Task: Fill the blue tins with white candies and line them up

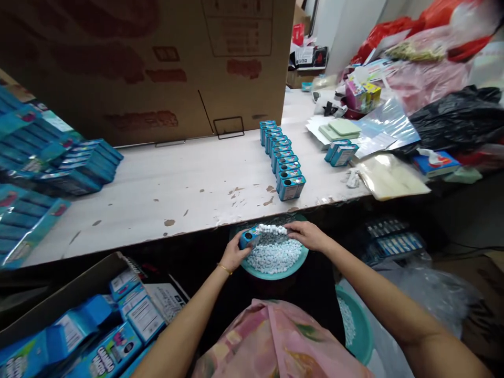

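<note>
My left hand is wrapped round a small blue box, tilted over the left rim of a teal basin. Small white pellets fill the basin. A raised band of pellets stretches from the box to the fingers of my right hand. Those fingers are closed at the band's right end; what they grip is hidden, and I cannot tell whether a scoop carries the pellets. On the table ahead stands a row of similar blue boxes.
A large cardboard box stands at the back of the white table. Stacked blue packs sit at left. A carton of blue boxes is lower left. A second teal basin stands lower right. Plastic bags crowd the right.
</note>
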A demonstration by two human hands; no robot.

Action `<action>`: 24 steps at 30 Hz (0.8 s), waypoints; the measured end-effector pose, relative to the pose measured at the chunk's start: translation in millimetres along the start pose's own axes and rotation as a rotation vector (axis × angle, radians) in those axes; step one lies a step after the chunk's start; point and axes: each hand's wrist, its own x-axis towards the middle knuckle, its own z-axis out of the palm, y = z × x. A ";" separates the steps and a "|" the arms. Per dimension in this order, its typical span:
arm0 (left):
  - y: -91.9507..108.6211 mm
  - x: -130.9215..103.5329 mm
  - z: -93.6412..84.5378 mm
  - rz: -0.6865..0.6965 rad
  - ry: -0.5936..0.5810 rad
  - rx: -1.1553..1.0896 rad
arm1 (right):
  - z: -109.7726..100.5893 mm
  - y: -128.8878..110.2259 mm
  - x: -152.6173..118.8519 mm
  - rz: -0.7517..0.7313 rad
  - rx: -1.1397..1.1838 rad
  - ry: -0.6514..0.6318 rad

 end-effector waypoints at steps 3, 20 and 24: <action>-0.2 7.5 13.5 0.063 -0.021 0.089 | -15.9 -20.2 4.1 0.012 -0.159 -0.069; -17.4 9.8 20.8 0.136 0.005 0.149 | -28.9 -76.3 27.6 -0.020 -0.590 -0.180; -20.8 9.6 23.6 0.129 0.010 0.151 | -24.7 -78.0 23.7 -0.034 -0.588 -0.159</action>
